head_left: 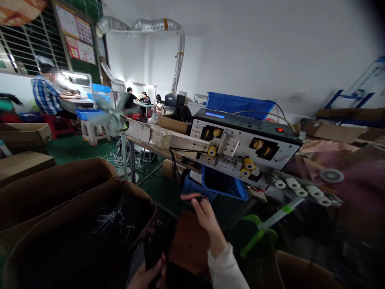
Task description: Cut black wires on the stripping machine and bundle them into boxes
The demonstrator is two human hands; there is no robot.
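My left hand [152,275], low in the view, is closed around a dark bundle [151,247] that looks like black cables with small pale ends at the top. My right hand [207,214], in a light sleeve, reaches forward with its fingers bent together. Something small and dark shows at its fingertips, too dim to name. Under that hand stands a brown stool or box [189,241]. Beyond it is a white-fronted machine [240,146] with yellow rollers, a lit display and a red switch.
At left stand open cardboard boxes [120,188], one holding dark stuff and loose white wires [111,216]. A blue bin [240,192] sits beneath the machine. White rollers [293,184] and a green-legged stand [260,228] are at right. Seated people [46,94] work at far tables.
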